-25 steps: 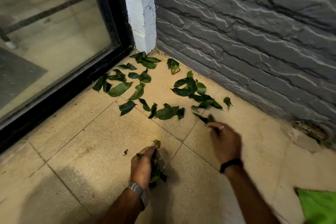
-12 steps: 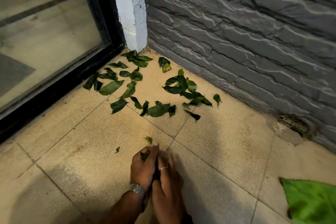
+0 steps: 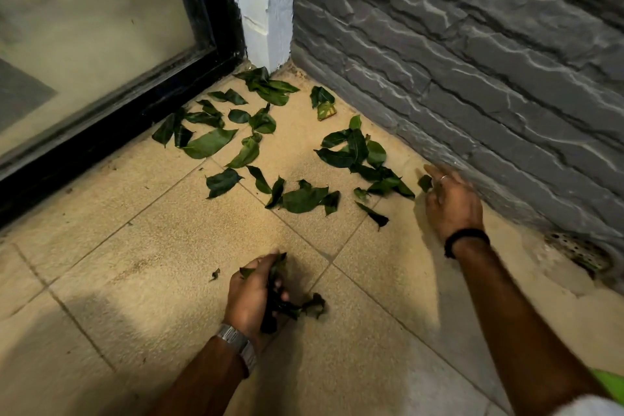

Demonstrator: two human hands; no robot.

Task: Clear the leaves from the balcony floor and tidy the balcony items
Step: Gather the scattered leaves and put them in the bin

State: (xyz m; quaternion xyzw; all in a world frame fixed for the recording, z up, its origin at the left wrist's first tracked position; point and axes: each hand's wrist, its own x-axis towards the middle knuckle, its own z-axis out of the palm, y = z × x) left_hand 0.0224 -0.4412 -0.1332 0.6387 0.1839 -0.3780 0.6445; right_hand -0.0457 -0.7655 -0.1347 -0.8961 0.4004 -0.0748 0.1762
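Hands: the left hand [image 3: 253, 294] is low on the balcony floor [image 3: 152, 263], fingers curled round a bunch of gathered leaves [image 3: 287, 306]. The right hand [image 3: 450, 204] is extended near the grey stone wall [image 3: 472, 61]; it is blurred, fingers loosely spread, touching 1 small leaf [image 3: 424, 183], and whether it pinches that leaf cannot be told. Loose leaves [image 3: 304, 199] lie scattered on the tiles toward the corner, between the black door frame [image 3: 101, 132] and the wall. A perforated drain cover [image 3: 580, 250] sits at the wall base.

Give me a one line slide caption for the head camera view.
Left hand grips gathered leaves while right hand reaches toward a small leaf near the stone wall.
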